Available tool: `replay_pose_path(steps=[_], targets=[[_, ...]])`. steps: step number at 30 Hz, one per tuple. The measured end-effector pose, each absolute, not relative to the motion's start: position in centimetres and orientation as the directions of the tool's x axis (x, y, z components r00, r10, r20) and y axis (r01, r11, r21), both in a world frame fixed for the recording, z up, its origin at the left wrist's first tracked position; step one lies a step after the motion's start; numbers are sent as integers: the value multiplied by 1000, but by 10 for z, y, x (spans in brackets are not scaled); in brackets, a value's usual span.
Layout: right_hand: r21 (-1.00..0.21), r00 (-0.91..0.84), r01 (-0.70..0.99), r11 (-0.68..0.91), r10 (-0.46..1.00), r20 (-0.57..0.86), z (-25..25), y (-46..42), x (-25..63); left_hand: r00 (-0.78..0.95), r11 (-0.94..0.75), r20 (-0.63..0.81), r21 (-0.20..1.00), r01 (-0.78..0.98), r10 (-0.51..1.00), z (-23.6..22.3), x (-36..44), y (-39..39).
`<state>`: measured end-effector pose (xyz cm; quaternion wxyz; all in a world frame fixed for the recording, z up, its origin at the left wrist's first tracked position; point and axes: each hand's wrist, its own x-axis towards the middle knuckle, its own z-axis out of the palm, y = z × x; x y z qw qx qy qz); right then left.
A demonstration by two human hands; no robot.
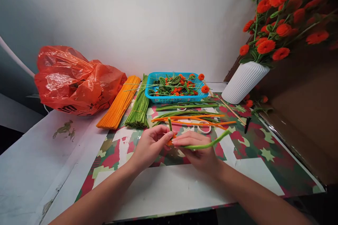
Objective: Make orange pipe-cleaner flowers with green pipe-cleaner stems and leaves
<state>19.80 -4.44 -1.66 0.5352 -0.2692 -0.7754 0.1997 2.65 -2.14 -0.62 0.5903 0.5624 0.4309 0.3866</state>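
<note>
My left hand (151,145) is closed in a pinch on a small orange pipe-cleaner piece (169,142), mostly covered by the fingers. My right hand (198,147) meets it fingertip to fingertip, closed on a light green pipe cleaner (208,145). One end of the green stem sticks out to the right and bends upward. A short green tip (169,123) rises between the hands; whether it belongs to the same stem I cannot tell. Just beyond lie loose orange pipe cleaners (190,117) and dark green ones (185,106).
A blue basket (176,100) holds orange flowers and green leaves. Left of it lie a green bundle (138,110), an orange bundle (120,103) and a red plastic bag (76,81). White tape rings (204,127) and a thin stick (227,105) lie near a white flower vase (244,82).
</note>
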Motion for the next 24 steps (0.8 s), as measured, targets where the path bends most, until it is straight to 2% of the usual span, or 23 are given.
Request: replay_pose_path(steps=[4, 7, 9, 11, 14, 17, 21, 24], targets=[[-600, -320, 213, 772, 635, 703, -16, -45, 198, 323, 43, -40, 999, -3, 945, -10, 27, -23], [-640, -292, 273, 719, 695, 657, -17, -47, 196, 325, 51, -40, 998, -23, 945, -11, 30, -24], [-722, -188, 274, 635, 772, 607, -21, -49, 193, 310, 84, -72, 996, -23, 948, -10, 31, -24], [-811, -47, 207, 548, 833, 551, -27, -51, 188, 260, 112, -100, 993, -32, 960, -10, 33, -24], [-863, 86, 121, 491, 861, 501, -35, -51, 182, 193, 117, -99, 989, -85, 976, -11, 35, -23], [-832, 88, 181, 525, 834, 545, -34, -50, 180, 176, 113, -93, 988, -105, 980, -11, 36, -24], [-709, -18, 266, 653, 739, 673, -28, -49, 182, 116, 53, -46, 997, -59, 992, -10, 36, -27], [-649, -77, 332, 684, 705, 705, -26, -49, 184, 87, 21, -18, 999, -36, 996, -10, 36, -27]])
